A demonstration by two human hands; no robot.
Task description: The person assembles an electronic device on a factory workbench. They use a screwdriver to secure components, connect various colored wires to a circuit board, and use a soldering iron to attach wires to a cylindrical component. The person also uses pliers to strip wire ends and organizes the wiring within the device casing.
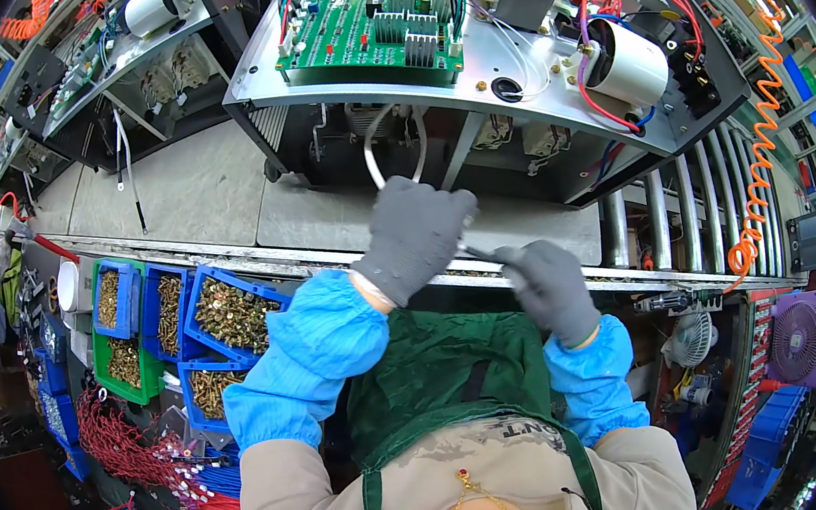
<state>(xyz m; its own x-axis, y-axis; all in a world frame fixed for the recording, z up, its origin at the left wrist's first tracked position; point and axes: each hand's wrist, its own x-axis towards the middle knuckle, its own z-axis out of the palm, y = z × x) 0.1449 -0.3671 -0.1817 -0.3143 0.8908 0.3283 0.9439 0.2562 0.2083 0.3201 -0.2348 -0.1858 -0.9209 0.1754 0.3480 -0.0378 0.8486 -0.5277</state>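
Note:
My left hand (416, 239), in a grey glove, is closed at the front of an open machine chassis (258, 89). A thick white cable (372, 153) loops out of the chassis's lower bay and runs down into its fingers. To the right and nearer me, my right hand (553, 289), also gloved, is closed round a slim dark tool (491, 256). The tool points toward my left hand; its exact kind is hidden by the fingers. Above the bay, a green circuit board (343, 36) and a white cylinder (633, 66) are mounted on the metal shelf.
Blue bins (233, 310) of small metal parts and a green bin (148, 380) stand at left, above red wire bundles (127, 438). Steel rollers (660, 216) lie right of the bench edge. An orange coiled hose (756, 175) hangs at right, near a purple fan (802, 339).

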